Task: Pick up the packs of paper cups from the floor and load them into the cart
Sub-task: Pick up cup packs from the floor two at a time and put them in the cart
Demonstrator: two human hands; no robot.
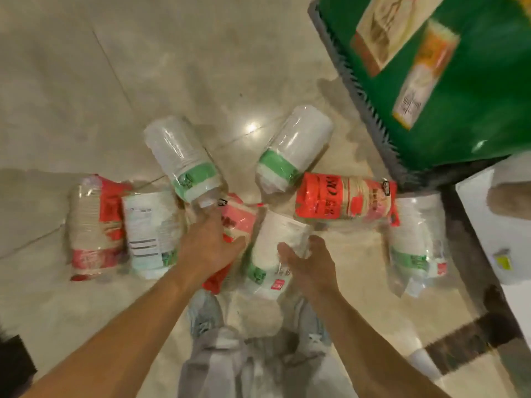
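Several plastic-wrapped packs of paper cups lie scattered on the tiled floor in front of my feet. My left hand (209,245) grips the twisted wrapper end of a white pack with a green band (184,159), which tilts up and away from me. My right hand (310,262) pinches the crumpled wrapper of a white pack with a green and red label (270,248). A red pack (238,222) lies partly under my left hand. The cart (359,90), with a grey ribbed edge and a large green printed package in it, stands at the upper right.
Other packs lie around: a red one (92,225) and a white one (149,231) at left, a green-banded one (293,147), an orange-red one (344,196), a clear one (416,248) at right. A white box (502,225) stands far right. My shoes (204,311) are just below the packs.
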